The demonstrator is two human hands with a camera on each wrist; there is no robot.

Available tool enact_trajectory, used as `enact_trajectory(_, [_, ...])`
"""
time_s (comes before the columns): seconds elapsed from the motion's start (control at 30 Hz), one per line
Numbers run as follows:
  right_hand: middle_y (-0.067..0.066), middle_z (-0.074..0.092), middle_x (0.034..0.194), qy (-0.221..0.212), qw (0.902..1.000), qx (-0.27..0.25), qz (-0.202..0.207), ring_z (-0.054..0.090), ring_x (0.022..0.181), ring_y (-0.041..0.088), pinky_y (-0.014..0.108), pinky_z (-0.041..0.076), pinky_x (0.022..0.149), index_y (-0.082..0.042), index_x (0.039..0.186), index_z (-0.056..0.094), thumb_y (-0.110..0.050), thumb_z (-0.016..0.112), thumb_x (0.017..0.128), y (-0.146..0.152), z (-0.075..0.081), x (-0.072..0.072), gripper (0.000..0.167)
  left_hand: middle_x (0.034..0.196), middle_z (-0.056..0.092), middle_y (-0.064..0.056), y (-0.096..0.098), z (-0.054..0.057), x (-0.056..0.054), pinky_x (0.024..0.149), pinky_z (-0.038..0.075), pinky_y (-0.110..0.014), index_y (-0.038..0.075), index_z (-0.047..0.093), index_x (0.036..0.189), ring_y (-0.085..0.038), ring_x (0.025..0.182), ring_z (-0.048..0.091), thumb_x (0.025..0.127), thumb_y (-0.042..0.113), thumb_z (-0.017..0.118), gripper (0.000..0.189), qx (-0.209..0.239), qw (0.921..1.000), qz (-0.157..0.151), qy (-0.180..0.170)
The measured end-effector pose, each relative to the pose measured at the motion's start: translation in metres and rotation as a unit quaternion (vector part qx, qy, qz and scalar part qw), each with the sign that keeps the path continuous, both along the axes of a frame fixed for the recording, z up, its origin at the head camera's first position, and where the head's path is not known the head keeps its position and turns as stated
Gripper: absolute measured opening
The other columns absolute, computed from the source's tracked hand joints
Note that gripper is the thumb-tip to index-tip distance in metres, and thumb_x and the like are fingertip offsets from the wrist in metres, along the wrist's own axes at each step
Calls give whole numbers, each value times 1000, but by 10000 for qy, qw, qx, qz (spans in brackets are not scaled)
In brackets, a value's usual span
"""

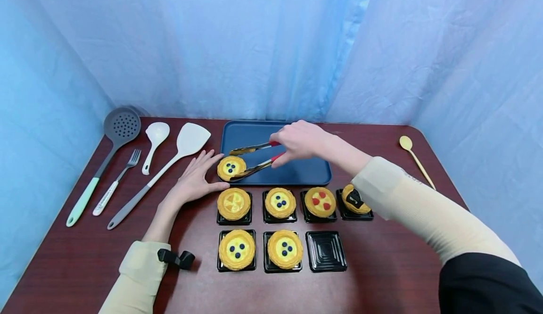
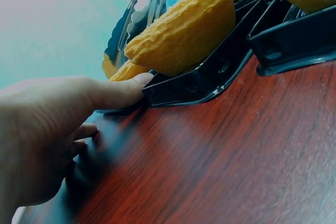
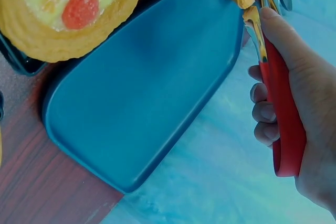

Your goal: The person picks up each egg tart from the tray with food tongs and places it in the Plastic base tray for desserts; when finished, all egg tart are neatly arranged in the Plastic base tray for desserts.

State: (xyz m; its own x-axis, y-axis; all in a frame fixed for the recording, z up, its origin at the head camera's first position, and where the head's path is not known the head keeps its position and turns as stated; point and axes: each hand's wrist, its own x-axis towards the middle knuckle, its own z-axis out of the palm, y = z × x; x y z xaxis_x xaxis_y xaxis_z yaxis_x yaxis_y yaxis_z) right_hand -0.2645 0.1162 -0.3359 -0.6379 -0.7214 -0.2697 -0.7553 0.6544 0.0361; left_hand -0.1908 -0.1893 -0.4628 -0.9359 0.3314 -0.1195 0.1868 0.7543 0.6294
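My right hand (image 1: 299,139) grips metal tongs (image 3: 283,108) by their red handles above the blue tray (image 1: 292,175). The tongs' arms stand spread at a blueberry tart (image 1: 229,167) in the tray's near left corner. One tip overlaps the tart's near right edge, and the other is just past its far side. Beside that corner lies my left hand (image 1: 195,177), fingers spread and thumb extended. In the left wrist view its thumb tip is right at the corner of the black box under a tart with yellow fruit pieces (image 2: 184,30).
Near the tray, black boxes hold blueberry tarts (image 1: 280,203), a red-berry tart (image 1: 320,202) and a dark-topped tart (image 1: 354,200). One black box (image 1: 326,252) is empty. Left lie a skimmer (image 1: 122,125), fork (image 1: 116,184), white ladle (image 1: 156,135) and turner (image 1: 191,139); right, a yellow spoon (image 1: 407,144).
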Motion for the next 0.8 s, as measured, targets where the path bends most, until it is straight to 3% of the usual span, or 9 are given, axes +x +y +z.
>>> enact_trajectory(0.43, [5, 78, 101, 211, 9997, -22, 148, 70, 72, 19, 34, 59, 64, -14, 131, 69, -68, 72, 85, -2, -5, 0, 71, 174, 14, -18, 0, 3, 2, 132, 0, -59, 18, 31, 163, -40, 163, 2, 89, 46, 78, 92, -10, 10000, 6, 16])
enact_trajectory(0.8, [5, 78, 101, 181, 9997, -43, 146, 69, 71, 19, 34, 58, 63, -14, 131, 69, -66, 72, 86, -2, -5, 1, 69, 174, 13, -19, -1, 3, 2, 132, -1, -60, 18, 31, 163, -40, 163, 2, 89, 46, 78, 92, -9, 10000, -12, 16])
